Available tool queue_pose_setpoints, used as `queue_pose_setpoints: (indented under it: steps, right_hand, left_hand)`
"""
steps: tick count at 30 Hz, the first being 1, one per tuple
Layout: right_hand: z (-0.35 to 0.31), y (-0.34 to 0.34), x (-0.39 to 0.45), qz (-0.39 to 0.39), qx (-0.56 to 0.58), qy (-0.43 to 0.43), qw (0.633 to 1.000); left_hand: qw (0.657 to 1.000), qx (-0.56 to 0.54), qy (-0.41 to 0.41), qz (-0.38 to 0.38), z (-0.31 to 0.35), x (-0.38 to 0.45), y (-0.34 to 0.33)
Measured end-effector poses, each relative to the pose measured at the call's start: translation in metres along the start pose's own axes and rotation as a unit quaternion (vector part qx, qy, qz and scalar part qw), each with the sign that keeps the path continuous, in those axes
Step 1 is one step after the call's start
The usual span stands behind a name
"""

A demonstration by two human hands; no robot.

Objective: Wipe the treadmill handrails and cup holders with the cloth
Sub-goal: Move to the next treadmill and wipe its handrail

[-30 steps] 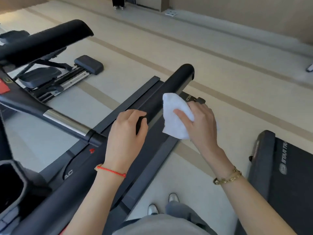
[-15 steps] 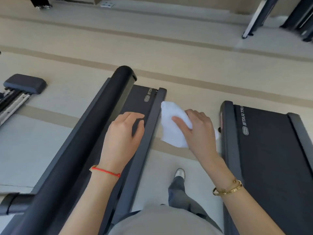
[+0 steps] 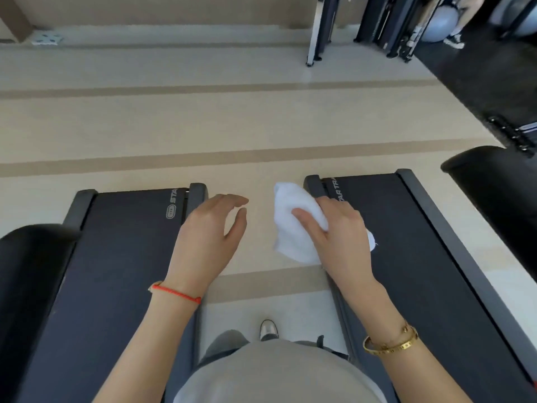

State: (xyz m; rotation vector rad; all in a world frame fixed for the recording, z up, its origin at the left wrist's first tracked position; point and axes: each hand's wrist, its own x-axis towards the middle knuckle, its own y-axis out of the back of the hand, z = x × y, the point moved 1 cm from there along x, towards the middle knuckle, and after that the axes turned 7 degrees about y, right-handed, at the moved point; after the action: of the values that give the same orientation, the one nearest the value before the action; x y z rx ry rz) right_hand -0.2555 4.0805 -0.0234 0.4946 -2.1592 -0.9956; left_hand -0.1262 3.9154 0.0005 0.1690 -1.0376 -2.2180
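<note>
My right hand is closed around the white cloth, thumb pressed across its front; the cloth bunches out past my fingers toward my left hand and a small corner shows behind my knuckles; it hangs in the air, touching no handrail. My left hand is open and empty, fingers loosely curved, palm turned toward the cloth, a gap of bare floor between the two. Under my left hand runs the left treadmill belt, its inner rail just below my wrist; beyond it, at my far left, a black handrail end. Under my right hand lies the right treadmill belt; out past it a second black handrail end. A red cord circles my left wrist; gold bracelets my right.
</note>
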Motion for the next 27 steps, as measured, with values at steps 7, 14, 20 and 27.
queue_pose_setpoints:
  steps: [7, 14, 20, 27]
  right_hand:
    - [0.043, 0.022, 0.033, 0.051, -0.054, -0.076, 0.994]
    - [0.071, 0.045, 0.069, 0.104, -0.137, -0.164, 0.971]
    - [0.079, 0.070, 0.095, 0.192, -0.189, -0.232, 0.935]
    - [0.087, 0.100, 0.105, 0.285, -0.282, -0.312, 0.862]
  left_hand:
    - [0.992, -0.002, -0.108, -0.071, 0.041, 0.082, -0.051]
    - [0.964, -0.035, -0.228, -0.134, 0.085, 0.162, -0.093]
    - [0.919, -0.070, -0.328, -0.207, 0.138, 0.220, -0.126]
    - [0.846, -0.119, -0.435, -0.286, 0.196, 0.252, -0.166]
